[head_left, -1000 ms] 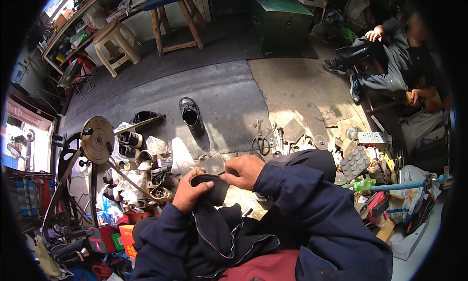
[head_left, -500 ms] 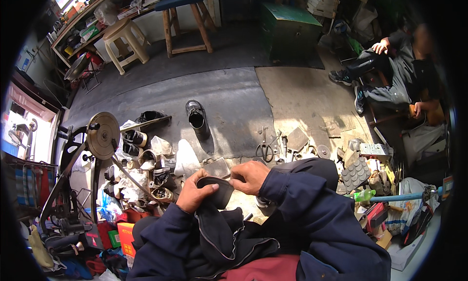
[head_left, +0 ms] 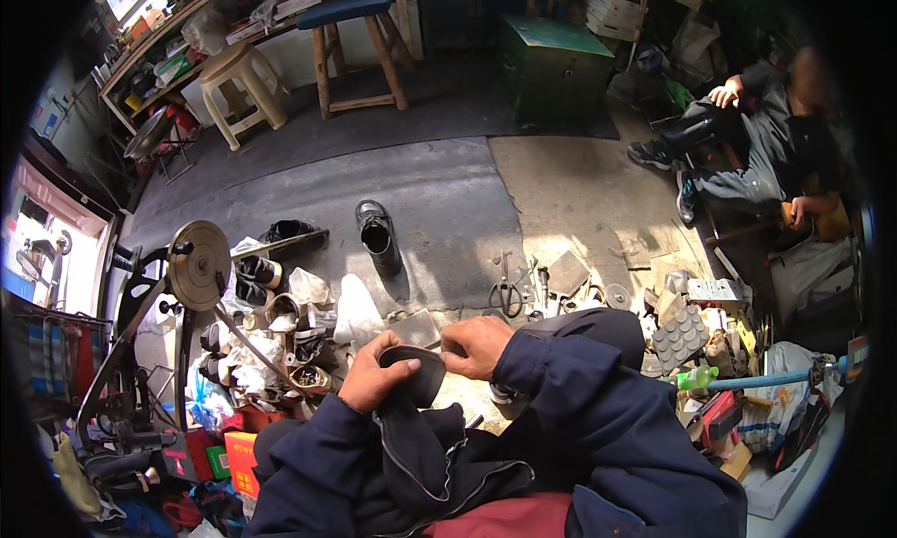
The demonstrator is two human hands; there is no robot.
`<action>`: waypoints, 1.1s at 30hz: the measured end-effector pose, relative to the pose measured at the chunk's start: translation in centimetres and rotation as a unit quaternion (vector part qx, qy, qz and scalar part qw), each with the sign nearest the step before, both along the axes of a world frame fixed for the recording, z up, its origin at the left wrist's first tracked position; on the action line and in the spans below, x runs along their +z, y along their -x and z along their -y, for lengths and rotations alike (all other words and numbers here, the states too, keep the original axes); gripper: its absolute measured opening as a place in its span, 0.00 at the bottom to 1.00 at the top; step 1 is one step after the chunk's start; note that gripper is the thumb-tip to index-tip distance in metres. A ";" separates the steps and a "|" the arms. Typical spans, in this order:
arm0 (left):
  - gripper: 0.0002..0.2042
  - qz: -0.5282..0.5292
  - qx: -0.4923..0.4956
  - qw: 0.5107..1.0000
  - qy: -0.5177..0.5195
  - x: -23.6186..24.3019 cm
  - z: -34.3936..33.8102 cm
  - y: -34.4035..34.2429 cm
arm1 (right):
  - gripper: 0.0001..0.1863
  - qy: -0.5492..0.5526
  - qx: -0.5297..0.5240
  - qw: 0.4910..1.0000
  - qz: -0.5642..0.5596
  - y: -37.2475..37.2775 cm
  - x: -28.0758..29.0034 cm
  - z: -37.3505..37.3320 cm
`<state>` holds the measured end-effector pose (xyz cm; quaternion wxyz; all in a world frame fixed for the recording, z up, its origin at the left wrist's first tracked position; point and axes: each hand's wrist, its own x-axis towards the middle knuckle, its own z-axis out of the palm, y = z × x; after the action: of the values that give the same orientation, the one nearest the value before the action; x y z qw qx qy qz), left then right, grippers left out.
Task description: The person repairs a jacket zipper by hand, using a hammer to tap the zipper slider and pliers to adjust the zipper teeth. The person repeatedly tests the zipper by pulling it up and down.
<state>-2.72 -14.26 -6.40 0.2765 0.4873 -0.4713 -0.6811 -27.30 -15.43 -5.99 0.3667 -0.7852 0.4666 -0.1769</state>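
My left hand (head_left: pixel 370 375) is closed around a dark, curved, sheet-like piece (head_left: pixel 422 381), thumb across its front. The fingers of my right hand (head_left: pixel 478 346) pinch together at the piece's right upper edge; the exact grip there is partly hidden. Just below, black cloth with an open metal zipper (head_left: pixel 407 473) lies over my lap. Whether the piece joins that cloth I cannot tell. A black shoe (head_left: pixel 377 237) stands on the floor mat beyond my hands, and scissors (head_left: pixel 505 295) lie ahead to the right.
On the left stands a hand-wheel machine (head_left: pixel 199 265) beside a heap of shoes and bags. Tools and rubber pieces (head_left: pixel 685 336) crowd the right. A person (head_left: pixel 747 155) sits far right. Stools (head_left: pixel 350 43) and a green chest (head_left: pixel 558 66) stand at the back.
My hands stay on the dark piece, with only a slight shift of the right hand to the left. The whole view has moved a little.
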 end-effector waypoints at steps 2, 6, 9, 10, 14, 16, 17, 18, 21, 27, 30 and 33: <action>0.12 0.003 0.002 1.000 -0.011 0.1 0.0 0.0 | 0.12 -0.009 0.002 1.000 0.003 0.1 0.0 0.0; 0.12 0.001 0.005 1.000 -0.015 0.5 0.1 0.0 | 0.13 -0.036 0.014 0.999 0.021 0.3 0.1 0.2; 0.12 0.013 0.008 1.000 -0.026 0.7 0.1 0.0 | 0.12 -0.046 0.028 0.999 0.009 0.3 0.1 0.3; 0.12 0.010 0.005 1.000 -0.016 0.7 0.1 0.1 | 0.12 -0.040 0.022 0.999 0.011 0.3 0.1 0.3; 0.11 0.014 -0.003 1.000 -0.003 0.7 0.1 0.3 | 0.12 -0.028 0.009 0.999 -0.020 0.0 0.0 0.3; 0.11 0.024 -0.006 1.000 -0.004 0.7 0.0 0.3 | 0.13 -0.022 0.014 0.998 -0.058 0.0 -0.1 0.3; 0.11 0.030 -0.009 1.000 0.002 0.6 0.0 0.4 | 0.13 -0.021 0.013 0.998 -0.064 -0.1 -0.1 0.3; 0.11 0.022 -0.012 1.000 0.004 0.6 0.1 0.4 | 0.12 -0.015 0.014 0.998 -0.060 -0.1 -0.2 0.3; 0.11 0.018 -0.012 1.000 0.001 0.7 0.1 0.4 | 0.12 -0.012 0.010 0.999 -0.042 0.1 -0.3 0.3; 0.11 0.024 -0.010 1.000 -0.002 0.7 0.1 0.1 | 0.11 -0.017 0.019 1.000 -0.012 0.3 -0.5 0.3; 0.11 0.021 -0.010 1.000 0.004 0.5 0.1 0.2 | 0.11 -0.016 0.015 0.999 -0.027 0.1 -0.4 0.3; 0.11 0.027 -0.014 0.999 0.014 0.4 0.1 0.4 | 0.11 -0.014 0.004 0.999 -0.040 -0.1 -0.3 0.2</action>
<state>-3.10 -14.38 -6.02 0.2607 0.4949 -0.4954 -0.6646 -27.22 -15.67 -6.29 0.3594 -0.7885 0.4798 -0.1374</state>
